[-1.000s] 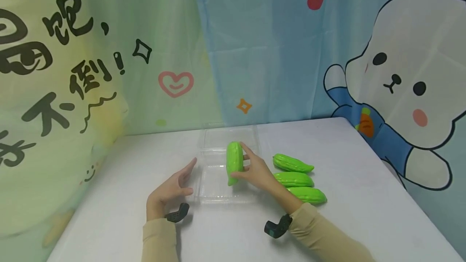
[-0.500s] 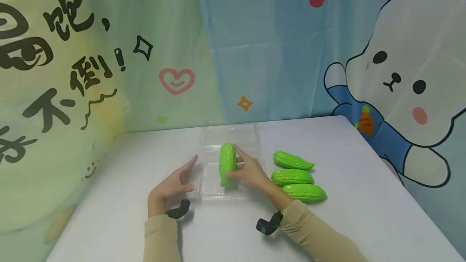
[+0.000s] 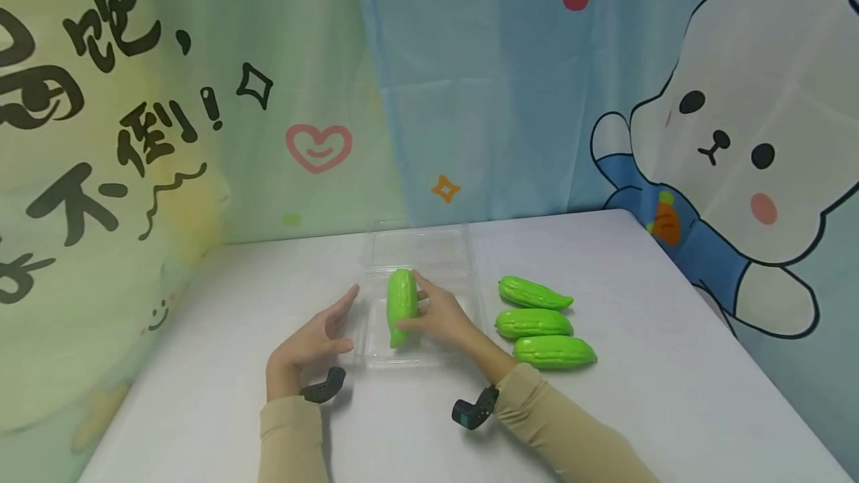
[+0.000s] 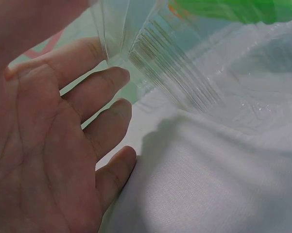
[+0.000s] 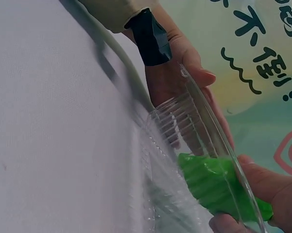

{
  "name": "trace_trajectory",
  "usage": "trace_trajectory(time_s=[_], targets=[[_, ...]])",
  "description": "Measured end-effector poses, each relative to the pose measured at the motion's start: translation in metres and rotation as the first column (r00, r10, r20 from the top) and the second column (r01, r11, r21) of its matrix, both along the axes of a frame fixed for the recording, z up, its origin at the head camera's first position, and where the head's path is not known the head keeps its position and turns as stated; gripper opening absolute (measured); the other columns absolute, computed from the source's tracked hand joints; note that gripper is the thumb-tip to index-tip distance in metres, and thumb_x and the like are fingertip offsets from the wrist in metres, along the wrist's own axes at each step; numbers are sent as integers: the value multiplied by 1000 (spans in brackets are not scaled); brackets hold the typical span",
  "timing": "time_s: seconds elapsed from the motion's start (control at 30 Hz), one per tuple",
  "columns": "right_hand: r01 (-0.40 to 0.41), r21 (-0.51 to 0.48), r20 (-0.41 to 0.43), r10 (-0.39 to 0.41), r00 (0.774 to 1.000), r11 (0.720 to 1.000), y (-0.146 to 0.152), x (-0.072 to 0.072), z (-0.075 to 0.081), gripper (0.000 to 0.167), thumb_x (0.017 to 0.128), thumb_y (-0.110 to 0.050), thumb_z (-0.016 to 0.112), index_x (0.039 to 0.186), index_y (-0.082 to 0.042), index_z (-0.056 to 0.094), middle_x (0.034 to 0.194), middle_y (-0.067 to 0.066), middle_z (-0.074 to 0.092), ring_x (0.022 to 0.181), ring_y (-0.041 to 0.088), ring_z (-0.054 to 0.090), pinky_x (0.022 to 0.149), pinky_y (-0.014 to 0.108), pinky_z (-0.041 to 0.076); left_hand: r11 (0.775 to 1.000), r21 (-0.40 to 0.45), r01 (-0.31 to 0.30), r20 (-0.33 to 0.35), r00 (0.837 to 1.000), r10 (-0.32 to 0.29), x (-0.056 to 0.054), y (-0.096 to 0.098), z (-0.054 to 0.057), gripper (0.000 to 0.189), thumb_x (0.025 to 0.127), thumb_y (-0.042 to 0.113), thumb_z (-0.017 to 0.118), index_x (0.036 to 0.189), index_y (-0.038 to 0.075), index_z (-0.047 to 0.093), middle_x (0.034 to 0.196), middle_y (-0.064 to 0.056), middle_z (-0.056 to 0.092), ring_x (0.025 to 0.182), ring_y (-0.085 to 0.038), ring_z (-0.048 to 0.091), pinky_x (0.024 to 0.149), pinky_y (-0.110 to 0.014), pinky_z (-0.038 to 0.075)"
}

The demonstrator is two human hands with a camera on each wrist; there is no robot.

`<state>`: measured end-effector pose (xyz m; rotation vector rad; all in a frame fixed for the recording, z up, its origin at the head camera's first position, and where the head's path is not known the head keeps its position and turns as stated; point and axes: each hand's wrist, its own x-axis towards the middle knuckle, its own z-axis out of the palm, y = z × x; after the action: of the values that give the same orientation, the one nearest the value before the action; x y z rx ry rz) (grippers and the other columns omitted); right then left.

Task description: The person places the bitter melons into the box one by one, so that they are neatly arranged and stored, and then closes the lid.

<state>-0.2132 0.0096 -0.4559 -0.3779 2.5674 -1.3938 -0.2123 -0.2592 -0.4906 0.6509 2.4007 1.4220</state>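
Observation:
My right hand grips a green bitter gourd and holds it low inside the left part of a clear plastic clamshell box, pointed end toward me. In the right wrist view the gourd shows through the box's ribbed wall. My left hand rests with straight fingers against the box's left wall, holding nothing. Three more green gourds lie in a row on the white table, just right of the box.
A printed cloth backdrop with a rabbit, hearts and writing hangs right behind the table. The table's right edge runs diagonally close to the gourds. The box's open lid lies flat behind it.
My right hand has carried the gourd leftward and lower inside the box. The left hand stays by the box wall. The three gourds on the table have not moved.

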Motion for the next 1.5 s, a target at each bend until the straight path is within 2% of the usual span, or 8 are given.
trace_trajectory(time_s=[0.13,0.37,0.67,0.83,1.13,1.5], targets=[[-17,17,-12,17,1000,1000,-7,0,-2,103,71,-31,83,151,-10,22,123,19,61,87,21,69,78,31,56,1000,1,-3,8,1000,3,2,0,0,104,73,32,81,153,19,16,161,-1,11,149,-25,9,119,-47,12],[-25,46,1,25,1000,999,-16,0,-4,102,72,-33,81,152,-13,22,125,17,61,83,17,68,78,31,55,999,47,-12,63,998,9,5,1,2,105,72,32,81,153,20,16,161,0,9,149,-26,6,120,-47,9],[-23,106,15,21,1000,994,-23,-2,-8,103,71,-35,82,151,-11,23,121,16,62,79,15,63,76,31,55,999,32,-6,35,999,5,2,0,-3,104,72,33,81,153,21,17,161,0,11,148,-26,9,119,-47,12],[-31,121,22,29,999,992,-25,-3,-8,104,71,-37,81,152,-11,22,123,16,62,83,16,63,82,35,55,999,38,-2,33,999,1,0,-1,-2,104,72,34,81,153,22,16,161,0,10,148,-26,9,119,-49,11],[-54,119,26,51,998,991,-28,-6,-8,104,71,-35,81,152,-10,21,125,16,62,100,24,65,95,42,52,999,39,5,33,999,-7,0,-1,2,103,74,27,80,153,18,16,161,-2,10,148,-27,9,119,-46,13],[-48,114,11,47,999,992,-30,-6,-12,103,71,-38,81,151,-9,24,122,16,63,96,23,66,90,40,54,999,35,6,46,999,-8,-1,2,0,103,74,28,80,153,18,15,161,-2,9,148,-27,8,119,-47,12]])
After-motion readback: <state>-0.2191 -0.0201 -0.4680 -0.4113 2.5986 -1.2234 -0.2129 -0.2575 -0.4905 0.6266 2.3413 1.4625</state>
